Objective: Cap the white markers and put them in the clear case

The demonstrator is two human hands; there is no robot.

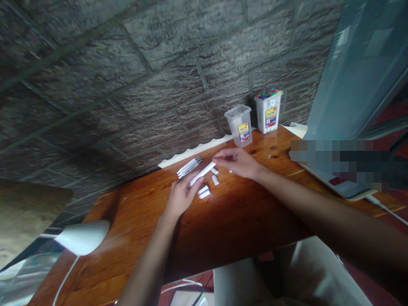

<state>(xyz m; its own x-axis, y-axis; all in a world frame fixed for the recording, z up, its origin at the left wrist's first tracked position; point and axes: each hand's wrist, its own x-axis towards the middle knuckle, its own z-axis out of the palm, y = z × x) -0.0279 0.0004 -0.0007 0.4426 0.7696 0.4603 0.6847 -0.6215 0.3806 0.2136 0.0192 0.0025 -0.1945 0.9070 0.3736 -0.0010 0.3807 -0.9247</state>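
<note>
Between my two hands is a white marker [204, 171], held slantwise above the wooden table. My left hand [182, 193] is closed around its lower left end. At the upper right end, the fingers of my right hand [237, 162] are pinched. Just under the marker lie several short white marker caps [204, 192], one of them standing apart as a loose cap [215, 179]. Behind my left hand, several white markers [188, 167] lie side by side on the table.
A clear plastic container [239, 123] stands by the stone wall [178, 85]. Beside it is another container [268, 119] full of colourful-tipped markers. A tablet-like device [347, 189] with a cable lies on the wooden table [134, 225] at right. A white lamp [83, 237] stands left.
</note>
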